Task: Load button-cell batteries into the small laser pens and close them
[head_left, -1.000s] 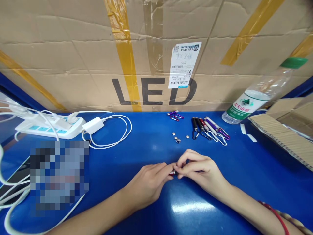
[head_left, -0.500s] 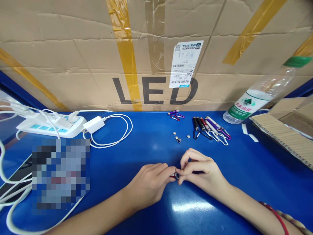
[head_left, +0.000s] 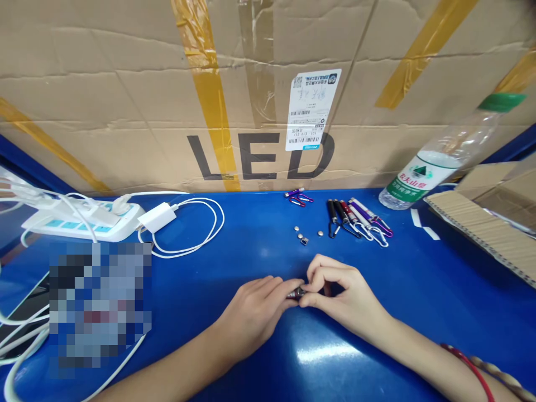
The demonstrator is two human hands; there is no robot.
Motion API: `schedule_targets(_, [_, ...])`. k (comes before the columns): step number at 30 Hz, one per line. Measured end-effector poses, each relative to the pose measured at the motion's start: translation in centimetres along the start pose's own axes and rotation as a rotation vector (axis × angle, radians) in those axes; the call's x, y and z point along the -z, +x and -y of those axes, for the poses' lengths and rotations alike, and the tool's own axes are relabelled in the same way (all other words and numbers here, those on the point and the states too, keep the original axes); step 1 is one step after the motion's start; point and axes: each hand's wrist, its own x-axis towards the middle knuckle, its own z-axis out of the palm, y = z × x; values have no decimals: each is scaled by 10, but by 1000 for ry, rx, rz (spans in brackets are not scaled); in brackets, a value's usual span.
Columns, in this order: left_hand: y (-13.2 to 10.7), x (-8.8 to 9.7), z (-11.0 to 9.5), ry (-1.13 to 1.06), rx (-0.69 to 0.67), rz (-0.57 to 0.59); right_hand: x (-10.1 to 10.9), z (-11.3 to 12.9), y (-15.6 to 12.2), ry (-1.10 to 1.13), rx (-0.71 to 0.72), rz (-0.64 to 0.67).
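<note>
My left hand (head_left: 255, 310) is closed around a small reddish and silver keychain flashlight (head_left: 295, 293), most of which its fingers hide. At the flashlight's right end, my right hand (head_left: 337, 285) pinches with thumb and fingertips; any small part between them is too small to make out. Beyond the hands lie several silver button cells (head_left: 320, 233) and a small square metal piece (head_left: 304, 241). Farther right is a row of keychain flashlights (head_left: 354, 215) in black, red, purple and silver, with carabiner clips. A purple flashlight (head_left: 294, 192) with clips lies near the box.
A large cardboard box (head_left: 142, 111) stands along the back of the blue table (head_left: 234, 245). On the left are a white power strip (head_left: 84, 223), a charger (head_left: 157, 218) with cable, and a blurred-out object (head_left: 100, 307). A tilted water bottle (head_left: 435, 167) and open carton (head_left: 473, 223) are at right.
The reddish flashlight has shifted slightly up and left between my hands, and my right fingertips have closed in on its end. The whole view has moved a little.
</note>
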Motion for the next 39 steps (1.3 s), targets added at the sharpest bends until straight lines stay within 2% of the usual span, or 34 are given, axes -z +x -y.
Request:
schedule_targets(5, [0,0,1,-16,6,4,0,-2,-1,11,-67,11])
schedule_targets(13, [0,3,-1,-85,48,34,0,3,-1,-50,-69,25])
schedule_targets(15, [1,4,-2,-77,51,37,1,3,-1,-75,-41,7])
schedule_targets(19, [1,4,-3,-59,40,33,3,4,-2,-123,104,-36])
schedule_targets(22, [0,4,-1,-83,41,16,6,3,-2,-126,192,-13])
schedule_targets(26, [0,5,0,-159,101,54,12,1,-1,-188,298,17])
schedule_targets(33, [3,7,0,-175,56,88,18,1,2,-169,389,142])
schedule_targets(39, [3,7,1,-195,44,113,18,1,4,-135,386,121])
